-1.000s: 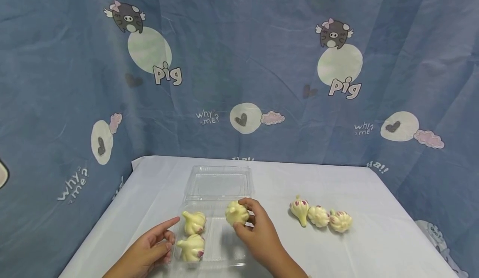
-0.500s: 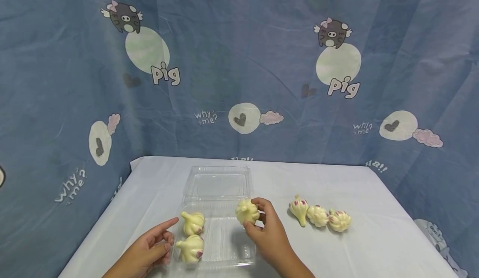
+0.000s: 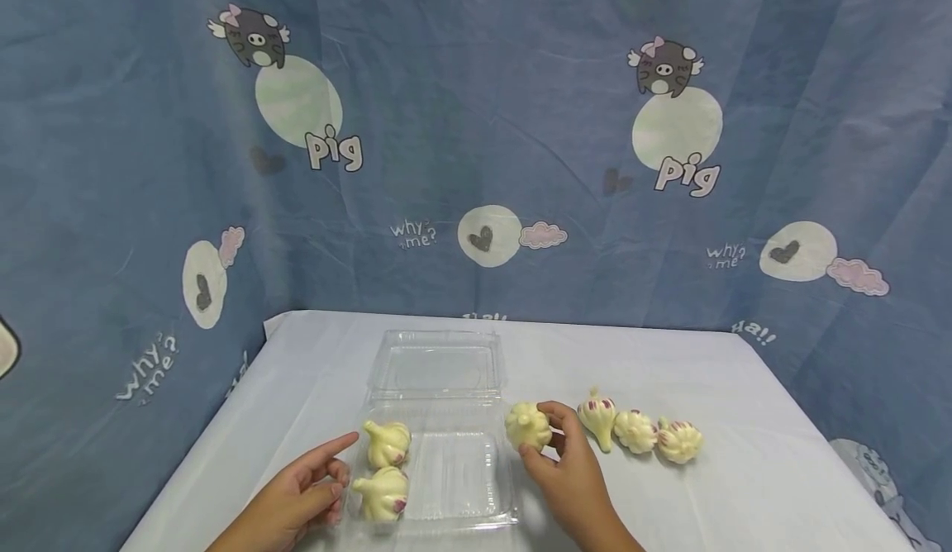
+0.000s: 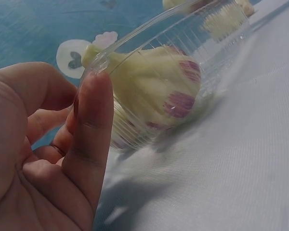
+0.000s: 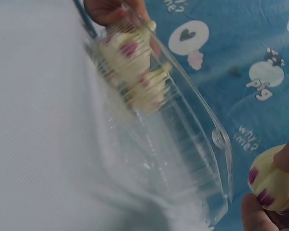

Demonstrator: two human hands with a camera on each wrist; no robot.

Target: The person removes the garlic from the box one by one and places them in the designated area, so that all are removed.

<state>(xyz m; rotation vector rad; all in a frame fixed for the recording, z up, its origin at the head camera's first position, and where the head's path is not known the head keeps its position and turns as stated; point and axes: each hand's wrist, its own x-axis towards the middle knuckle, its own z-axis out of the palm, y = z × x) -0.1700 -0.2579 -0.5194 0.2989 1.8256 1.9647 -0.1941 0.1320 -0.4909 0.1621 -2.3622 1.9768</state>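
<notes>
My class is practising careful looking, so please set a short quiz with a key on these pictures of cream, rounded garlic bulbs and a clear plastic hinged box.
1. How many cream, purple-marked, rounded garlic bulbs lie in the clear plastic hinged box?

2. True or false: the person's bare right hand holds a single cream, ribbed bulb.

3. In the head view, where is the row of three cream, purple-streaked bulbs?
a) Left of the box
b) Inside the box
c) Right of the box

Key: 1. Two. 2. True. 3. c.
</notes>
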